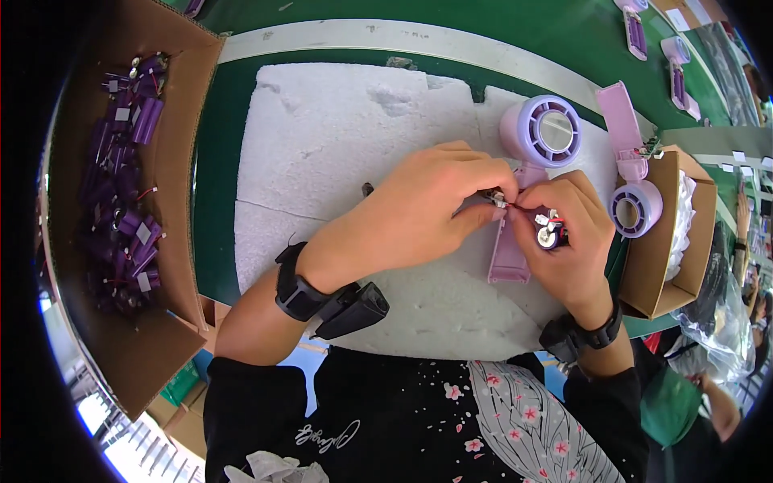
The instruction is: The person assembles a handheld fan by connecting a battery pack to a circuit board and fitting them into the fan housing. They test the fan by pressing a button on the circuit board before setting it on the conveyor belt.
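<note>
Both hands meet over an open handheld fan, with a lilac round head (527,133) and a pink handle shell (509,259) lying on white foam (322,137). My left hand (427,205) pinches a small pale connector piece (498,198) between thumb and forefinger. My right hand (576,229) is curled round a battery cell (547,237), its pale end showing, with red and black wires and a white plug beside it. The right thumb and forefinger pinch a thin red wire close to the left fingertips. Fingers hide most of the cell and the join.
On the left stands a cardboard box (181,201) of purple battery packs (121,233). A second open pink fan (636,208) leans by a smaller carton (648,274) holding white pieces at the right. More fans (678,76) lie on the green table (483,24). Another person (708,410) is at the lower right.
</note>
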The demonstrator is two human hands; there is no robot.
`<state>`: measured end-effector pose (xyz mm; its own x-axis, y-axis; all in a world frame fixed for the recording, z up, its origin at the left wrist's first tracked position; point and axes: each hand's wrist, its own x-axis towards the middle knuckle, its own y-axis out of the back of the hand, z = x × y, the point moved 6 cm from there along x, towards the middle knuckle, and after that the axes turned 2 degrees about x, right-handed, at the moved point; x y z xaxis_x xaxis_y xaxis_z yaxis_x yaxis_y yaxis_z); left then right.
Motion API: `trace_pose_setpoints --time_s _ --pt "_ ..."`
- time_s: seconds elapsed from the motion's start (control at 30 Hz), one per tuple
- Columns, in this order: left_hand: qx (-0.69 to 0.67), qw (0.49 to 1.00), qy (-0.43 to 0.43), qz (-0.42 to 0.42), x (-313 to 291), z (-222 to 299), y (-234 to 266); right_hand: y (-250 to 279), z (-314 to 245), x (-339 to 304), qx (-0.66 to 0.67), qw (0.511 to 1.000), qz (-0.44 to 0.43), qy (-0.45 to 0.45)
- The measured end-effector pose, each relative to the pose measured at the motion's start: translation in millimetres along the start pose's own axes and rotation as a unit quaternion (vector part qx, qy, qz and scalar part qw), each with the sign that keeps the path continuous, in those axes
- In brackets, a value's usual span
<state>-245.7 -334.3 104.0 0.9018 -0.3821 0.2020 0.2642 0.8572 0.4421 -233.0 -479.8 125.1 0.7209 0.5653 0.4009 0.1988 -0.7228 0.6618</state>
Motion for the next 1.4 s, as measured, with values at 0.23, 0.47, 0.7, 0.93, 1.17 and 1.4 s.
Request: trace_pose_setpoints --time_s 0.23,0.47,0.7,0.93,1.17,1.4 --pt "-0.140 0.983 0.118 0.009 -3 -10 -2 -1 0 0 0.020 0.998 -0.031 -0.040" --pt "0.014 0.998 -0.031 0.053 -2 5 5 -3 0 0 0.009 0.999 -0.030 -0.030" --pt "-0.005 1.000 0.019 -0.003 -4 6 3 -3 0 0 -0.006 0.999 -0.041 -0.003" --pt "-0.054 0.998 0.021 0.023 -3 5 -2 -2 1 0 0.017 0.998 -0.062 -0.004" --pt "-0.078 0.995 0.054 -0.008 -2 -1 1 -3 5 0 0.067 0.995 -0.053 0.050" --pt "-0.093 0.995 0.025 -0.042 1 8 3 -4 -2 0 -0.029 0.998 -0.038 0.048"
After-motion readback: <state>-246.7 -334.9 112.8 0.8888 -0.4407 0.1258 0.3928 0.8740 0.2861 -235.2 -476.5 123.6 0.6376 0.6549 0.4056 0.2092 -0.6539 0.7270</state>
